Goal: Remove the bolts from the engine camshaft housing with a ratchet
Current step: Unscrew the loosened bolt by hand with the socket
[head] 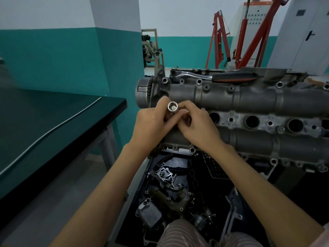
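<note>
The grey camshaft housing (249,102) lies across the engine in front of me, with several bolts (231,88) along its flanges. Both hands meet over its left end. My left hand (151,125) grips a shiny metal socket (172,106), its open end facing up toward me. My right hand (197,127) pinches the lower part of the same socket with curled fingers. The ratchet (213,77), chrome with a black and red handle, lies untouched on the far edge of the housing.
A dark green workbench (53,125) with a thin metal rod (53,129) stands at the left. Below the engine a black tray (178,189) holds loose engine parts and a chain. Red engine hoists (249,36) stand against the far wall.
</note>
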Demonstrator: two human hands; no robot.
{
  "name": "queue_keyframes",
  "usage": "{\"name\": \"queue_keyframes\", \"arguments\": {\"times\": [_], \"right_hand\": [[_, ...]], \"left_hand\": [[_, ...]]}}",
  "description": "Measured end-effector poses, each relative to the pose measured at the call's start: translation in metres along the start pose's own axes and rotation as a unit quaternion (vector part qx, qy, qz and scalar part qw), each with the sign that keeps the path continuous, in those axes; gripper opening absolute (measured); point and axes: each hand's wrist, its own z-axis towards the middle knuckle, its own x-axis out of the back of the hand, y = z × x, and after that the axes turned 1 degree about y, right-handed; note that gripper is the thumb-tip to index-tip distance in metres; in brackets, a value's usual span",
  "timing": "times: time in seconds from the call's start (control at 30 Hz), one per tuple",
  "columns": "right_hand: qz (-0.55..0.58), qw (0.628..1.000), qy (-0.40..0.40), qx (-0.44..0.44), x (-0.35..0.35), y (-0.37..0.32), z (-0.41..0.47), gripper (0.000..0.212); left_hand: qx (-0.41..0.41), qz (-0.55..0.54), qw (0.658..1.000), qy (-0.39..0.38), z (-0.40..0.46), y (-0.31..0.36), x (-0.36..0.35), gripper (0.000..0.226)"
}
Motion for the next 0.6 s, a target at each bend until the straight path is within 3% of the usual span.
{"name": "queue_keyframes", "arguments": {"times": [0.13, 0.27, 0.37, 0.6], "right_hand": [[0.056, 0.998, 0.021, -0.028, -0.0003, 0.0014, 0.0013, 0.018], [0.065, 0.997, 0.027, -0.012, 0.0002, 0.0017, -0.0006, 0.023], [0.057, 0.998, 0.015, 0.003, 0.0001, 0.0005, -0.0034, 0.014], [0.060, 0.998, -0.012, -0.020, -0.0012, -0.0005, -0.0010, 0.024]], "left_hand": [[-0.001, -0.008, 1.000, 0.014, 0.0002, 0.0000, -0.0024, 0.045], [-0.011, -0.047, 0.999, 0.009, -0.0024, 0.0022, 0.0005, 0.028], [-0.018, -0.049, 0.999, -0.008, -0.0028, -0.0005, 0.0025, 0.023], [0.000, -0.015, 1.000, 0.025, -0.0008, 0.0011, -0.0023, 0.042]]}}
